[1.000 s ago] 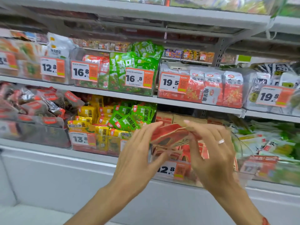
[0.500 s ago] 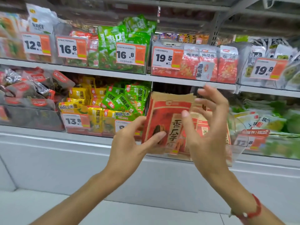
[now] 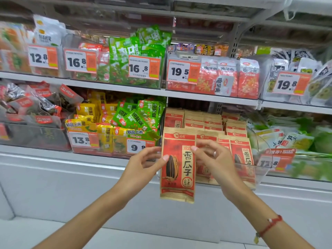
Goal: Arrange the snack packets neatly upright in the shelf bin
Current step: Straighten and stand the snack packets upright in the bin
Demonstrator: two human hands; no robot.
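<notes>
Head view: both hands, left and right, pinch one sunflower-seed packet upright. It hangs before the clear bin, presumably for front-row insertion.

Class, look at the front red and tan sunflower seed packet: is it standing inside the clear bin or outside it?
Outside. The red and tan sunflower seed packet hangs upright before the clear plastic bin, its bottom edge below the bin.

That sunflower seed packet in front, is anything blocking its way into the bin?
Nothing visible blocks it. The front packet, touched by the left hand and right hand, hangs over the clear bin's front edge. Behind it, upright packets fill the bin in rows, leaving little visible room.
</notes>
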